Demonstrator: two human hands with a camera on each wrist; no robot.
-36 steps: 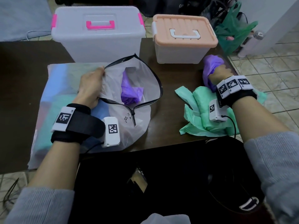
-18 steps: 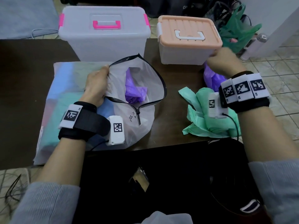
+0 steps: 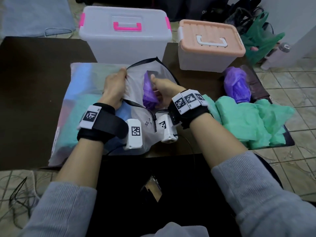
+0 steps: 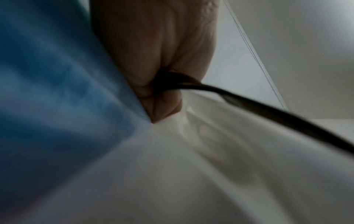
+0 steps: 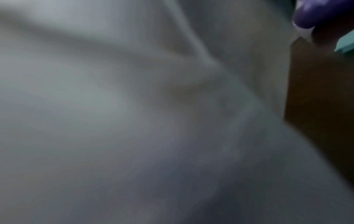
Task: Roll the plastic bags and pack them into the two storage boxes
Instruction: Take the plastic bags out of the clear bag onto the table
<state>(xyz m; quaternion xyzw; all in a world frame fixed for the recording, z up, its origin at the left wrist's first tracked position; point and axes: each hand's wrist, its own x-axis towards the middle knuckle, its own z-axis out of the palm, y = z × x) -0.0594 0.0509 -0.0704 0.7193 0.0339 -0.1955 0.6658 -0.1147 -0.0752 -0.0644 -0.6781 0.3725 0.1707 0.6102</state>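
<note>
Head view: a dark brown table (image 3: 34,79) holds a clear see-through pouch with a black zip edge (image 3: 136,132), lying on a big shiny flat bag (image 3: 82,82).
Left hand (image 3: 113,89): it pinches the pouch's black edge and holds the mouth wide.
Right hand (image 3: 164,89): it is inside the pouch mouth, fingers curled around a crumpled purple plastic bag (image 3: 149,93).
Edges: mint green plastic bags (image 3: 253,124) hang over the table's right edge.
Open room: bare table far left.
Around: a second purple bag (image 3: 236,84) lies near the green pile.
In the way: a big clear box with pink handle (image 3: 125,36) and a small box with peach lid (image 3: 211,45), both lidded, stand just behind the pouch.
Left wrist view: shows fingers (image 4: 161,104) clamped on the black edge.
Right wrist view: mostly blurry grey plastic; hand not seen.
</note>
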